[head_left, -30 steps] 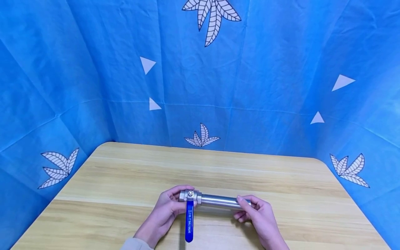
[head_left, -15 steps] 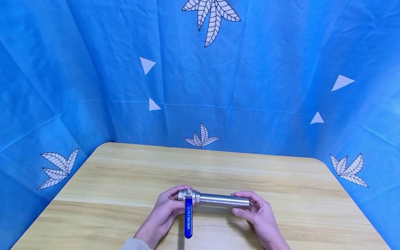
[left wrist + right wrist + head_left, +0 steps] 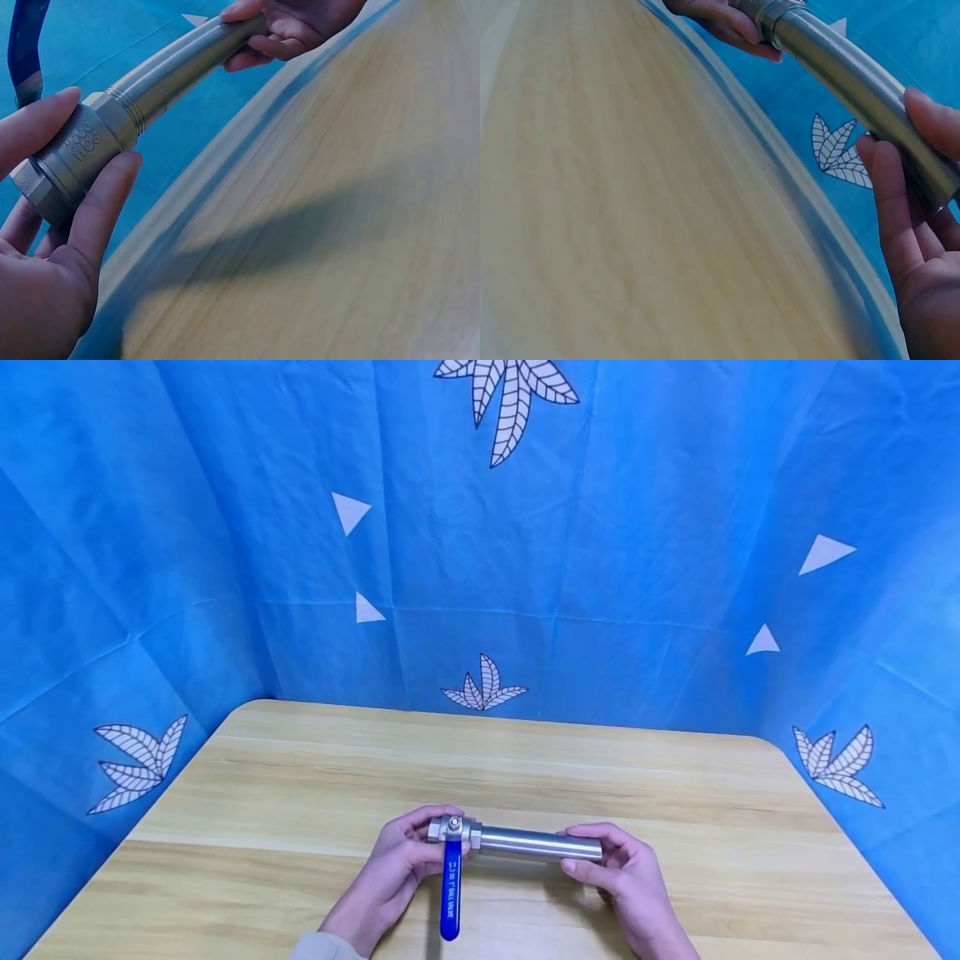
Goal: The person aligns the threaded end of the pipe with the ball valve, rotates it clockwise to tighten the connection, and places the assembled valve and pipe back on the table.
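My left hand (image 3: 396, 868) grips the body of a steel ball valve (image 3: 472, 832), thumb on the near side and fingers behind. The valve's blue lever (image 3: 451, 893) points toward me, with white lettering on it. A smooth steel pipe (image 3: 536, 843) runs rightward from the valve's hexagonal end; in the left wrist view some thread (image 3: 129, 107) shows at the joint. At the pipe's far right end my right hand (image 3: 630, 872) holds it between thumb and fingers. Valve and pipe are held above the table, casting a shadow.
The wood-grain table (image 3: 315, 777) has rounded back corners. Blue cloth (image 3: 480, 552) printed with white leaves and triangles hangs behind it and along both sides.
My right thumb has shifted from the top of the pipe down to its near side, and the fingers now reach over its far side. The left hand keeps its grip on the valve.
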Motion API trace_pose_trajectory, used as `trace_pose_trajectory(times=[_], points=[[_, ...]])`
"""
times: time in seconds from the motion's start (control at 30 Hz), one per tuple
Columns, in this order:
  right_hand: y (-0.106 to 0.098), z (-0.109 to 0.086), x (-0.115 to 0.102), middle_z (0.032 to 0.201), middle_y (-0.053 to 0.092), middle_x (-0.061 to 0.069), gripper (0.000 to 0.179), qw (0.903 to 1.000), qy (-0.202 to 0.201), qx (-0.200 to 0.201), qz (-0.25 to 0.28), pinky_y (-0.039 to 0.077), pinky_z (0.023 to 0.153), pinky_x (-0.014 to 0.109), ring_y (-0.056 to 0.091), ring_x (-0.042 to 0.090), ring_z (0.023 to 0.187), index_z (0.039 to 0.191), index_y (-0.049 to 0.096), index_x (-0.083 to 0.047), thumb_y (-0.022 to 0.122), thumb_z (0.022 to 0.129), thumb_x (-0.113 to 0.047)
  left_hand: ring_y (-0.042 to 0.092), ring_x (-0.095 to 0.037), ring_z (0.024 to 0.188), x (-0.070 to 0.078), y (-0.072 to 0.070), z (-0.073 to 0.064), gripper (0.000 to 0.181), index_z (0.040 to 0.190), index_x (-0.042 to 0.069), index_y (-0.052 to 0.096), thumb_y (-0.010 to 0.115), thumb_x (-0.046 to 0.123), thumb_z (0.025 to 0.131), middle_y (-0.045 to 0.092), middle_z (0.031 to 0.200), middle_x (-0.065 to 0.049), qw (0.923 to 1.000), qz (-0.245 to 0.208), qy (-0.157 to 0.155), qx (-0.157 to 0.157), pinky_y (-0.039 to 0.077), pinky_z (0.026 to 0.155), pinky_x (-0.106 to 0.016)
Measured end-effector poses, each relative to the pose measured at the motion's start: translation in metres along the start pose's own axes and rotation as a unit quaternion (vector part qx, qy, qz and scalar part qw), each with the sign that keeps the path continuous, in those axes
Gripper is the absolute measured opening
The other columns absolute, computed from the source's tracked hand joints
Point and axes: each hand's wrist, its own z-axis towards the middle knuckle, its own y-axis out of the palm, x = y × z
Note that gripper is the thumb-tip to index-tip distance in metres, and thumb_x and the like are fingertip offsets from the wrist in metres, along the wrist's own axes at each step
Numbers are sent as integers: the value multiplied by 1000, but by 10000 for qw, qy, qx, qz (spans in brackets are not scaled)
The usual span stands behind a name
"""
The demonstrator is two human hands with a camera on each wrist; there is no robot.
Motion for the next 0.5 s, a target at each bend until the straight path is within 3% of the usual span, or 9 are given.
trace_pose_trajectory(times=[0.23,0.5], points=[[1,1,1,103,82,7,33,9999,108,-65,-80,70,79,36,82,23,85,127,66,13,71,99,-2,72,-23,118,-2,-1,0,60,140,1,66,77,-9,81,75,131,-8,9999,11,75,-103,65,99,-38],[5,1,0,95,82,9,30,9978,289,317,-496,70,71,38,80,24,74,123,68,12,70,103,-11,72,-23,120,-2,0,0,62,141,1,65,78,-9,81,75,134,-10,9999,-18,76,-154,65,100,-36]])
